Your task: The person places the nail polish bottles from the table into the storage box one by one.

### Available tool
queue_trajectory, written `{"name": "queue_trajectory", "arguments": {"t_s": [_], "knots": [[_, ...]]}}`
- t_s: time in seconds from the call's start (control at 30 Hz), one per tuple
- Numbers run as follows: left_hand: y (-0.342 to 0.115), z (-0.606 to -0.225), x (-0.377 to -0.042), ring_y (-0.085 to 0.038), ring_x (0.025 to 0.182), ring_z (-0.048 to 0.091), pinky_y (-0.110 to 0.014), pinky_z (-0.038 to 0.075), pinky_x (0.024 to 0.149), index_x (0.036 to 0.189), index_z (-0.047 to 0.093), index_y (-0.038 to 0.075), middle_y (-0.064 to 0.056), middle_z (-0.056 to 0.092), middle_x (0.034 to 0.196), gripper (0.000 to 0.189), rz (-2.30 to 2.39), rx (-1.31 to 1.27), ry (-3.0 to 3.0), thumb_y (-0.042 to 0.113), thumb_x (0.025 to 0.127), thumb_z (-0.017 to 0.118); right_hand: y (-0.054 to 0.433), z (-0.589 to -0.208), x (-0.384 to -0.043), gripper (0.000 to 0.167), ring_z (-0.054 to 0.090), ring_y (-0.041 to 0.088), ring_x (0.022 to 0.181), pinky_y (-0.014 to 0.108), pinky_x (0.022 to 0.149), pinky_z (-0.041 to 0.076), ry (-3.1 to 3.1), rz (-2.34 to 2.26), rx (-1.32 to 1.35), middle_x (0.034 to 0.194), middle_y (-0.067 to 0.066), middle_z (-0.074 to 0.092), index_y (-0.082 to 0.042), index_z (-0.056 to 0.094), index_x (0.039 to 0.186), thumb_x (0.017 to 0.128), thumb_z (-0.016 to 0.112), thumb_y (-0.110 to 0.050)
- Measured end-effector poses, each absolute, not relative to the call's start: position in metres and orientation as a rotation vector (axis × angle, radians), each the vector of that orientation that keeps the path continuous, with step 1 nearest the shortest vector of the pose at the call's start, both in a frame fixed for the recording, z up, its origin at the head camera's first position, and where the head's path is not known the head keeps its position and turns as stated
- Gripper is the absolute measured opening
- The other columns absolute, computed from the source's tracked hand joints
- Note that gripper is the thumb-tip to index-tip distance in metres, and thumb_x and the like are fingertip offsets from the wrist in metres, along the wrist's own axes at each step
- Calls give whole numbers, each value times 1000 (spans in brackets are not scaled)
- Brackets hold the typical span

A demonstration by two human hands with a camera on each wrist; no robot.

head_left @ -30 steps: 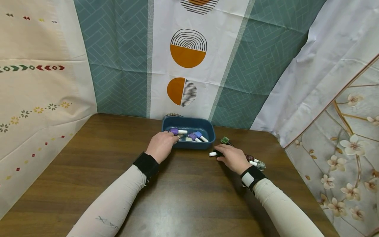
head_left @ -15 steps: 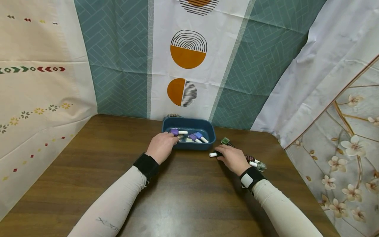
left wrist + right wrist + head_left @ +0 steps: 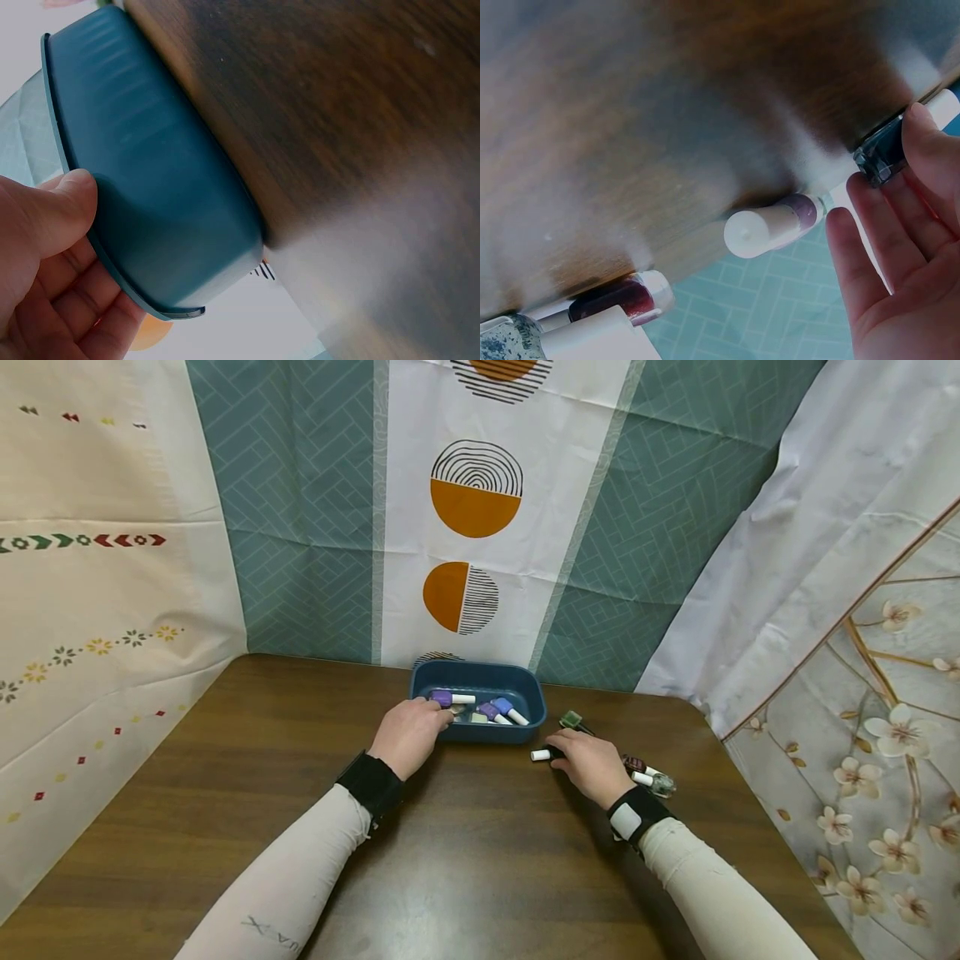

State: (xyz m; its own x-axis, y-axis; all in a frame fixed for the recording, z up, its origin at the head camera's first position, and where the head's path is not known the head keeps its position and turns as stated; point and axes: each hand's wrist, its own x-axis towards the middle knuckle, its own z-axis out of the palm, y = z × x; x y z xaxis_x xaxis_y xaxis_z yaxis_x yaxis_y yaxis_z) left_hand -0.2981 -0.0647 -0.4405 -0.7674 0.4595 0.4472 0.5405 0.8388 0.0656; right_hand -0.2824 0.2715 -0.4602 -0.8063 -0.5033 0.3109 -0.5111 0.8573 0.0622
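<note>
My left hand [image 3: 408,733] grips the near left rim of a dark blue plastic basket [image 3: 491,734]. In the left wrist view the thumb [image 3: 71,202] presses the outer wall, with the other fingers over the rim. Inside the basket lie several nail polish bottles, among them a purple one [image 3: 441,698] and a blue one [image 3: 502,705], both with white caps. Just right of the basket my right hand [image 3: 592,766] pinches a dark nail polish bottle [image 3: 881,152] between thumb and fingers. Its white cap [image 3: 540,755] points left, towards the basket.
A green bottle [image 3: 571,719] lies beyond the right hand. By the right wrist lie a dark red bottle [image 3: 633,764] and a clear speckled bottle [image 3: 663,785]. A mauve bottle [image 3: 801,211] shows in the right wrist view. Patterned curtains hang behind the wooden table [image 3: 465,860].
The head view has tilted slightly, so everything sits a little lower in it. Both hands keep their places at the basket and the dark bottle.
</note>
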Motion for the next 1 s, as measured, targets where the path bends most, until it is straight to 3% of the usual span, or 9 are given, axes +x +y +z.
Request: {"name": "queue_trajectory", "arguments": {"t_s": [1.0], "knots": [[-65,-442,-299,-22,86,67,-37,58,84,111,81,16,-3,77,98,17,-238,-755,-2557,11,96,76,271,-447,-263,40,71,23,109,47,83,60,-2702,106,767,121,5,72,-10,74,124,87,87,-18]]}}
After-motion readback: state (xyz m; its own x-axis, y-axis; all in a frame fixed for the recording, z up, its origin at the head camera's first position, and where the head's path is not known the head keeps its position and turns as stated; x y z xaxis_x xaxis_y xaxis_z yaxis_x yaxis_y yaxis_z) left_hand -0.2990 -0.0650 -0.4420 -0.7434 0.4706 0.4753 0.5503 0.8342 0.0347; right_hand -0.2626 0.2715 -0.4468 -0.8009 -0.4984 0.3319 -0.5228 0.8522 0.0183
